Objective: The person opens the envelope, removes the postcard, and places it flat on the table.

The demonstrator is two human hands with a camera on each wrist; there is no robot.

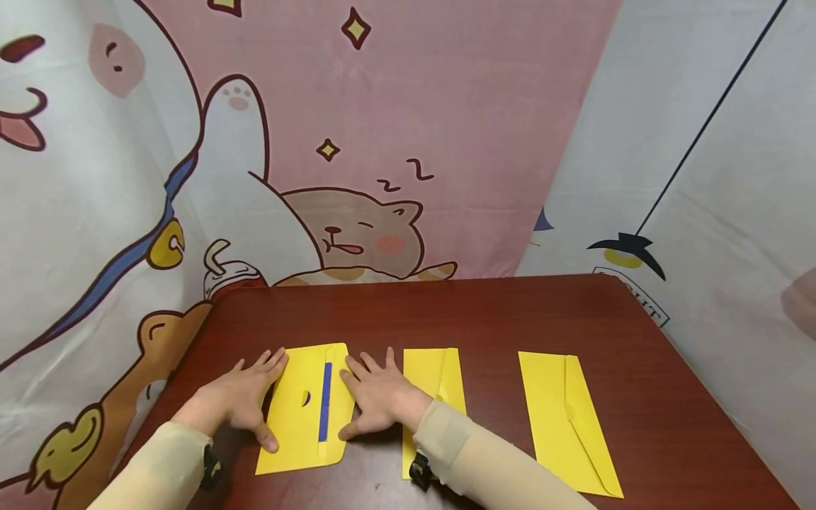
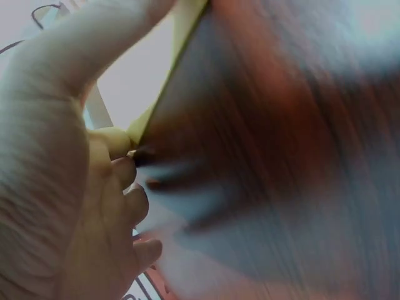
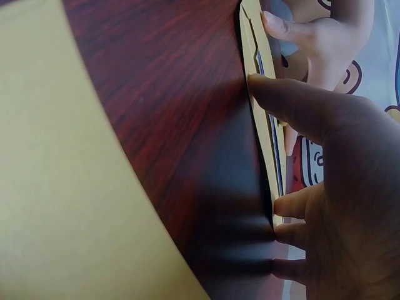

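On the left part of the table lies a yellow envelope (image 1: 290,428), with a blue strip (image 1: 325,404) along its right side and a small half-round cut in its middle. My left hand (image 1: 245,397) touches its left edge, fingers spread and the thumb over the lower left corner. At the opposite edge, the fingertips of my right hand (image 1: 379,393) rest with fingers spread and straight. The right wrist view shows this envelope (image 3: 265,156) nearly edge-on, with a thumb and fingertips along its side. Part of it also appears under the thumb in the left wrist view.
A second yellow envelope (image 1: 430,368) lies partly beneath my right forearm, its flap folded over. Farther right is a third yellow envelope (image 1: 557,404), also with its flap folded over. Behind the brown table (image 1: 491,312) hangs a cartoon-printed cloth (image 1: 472,127).
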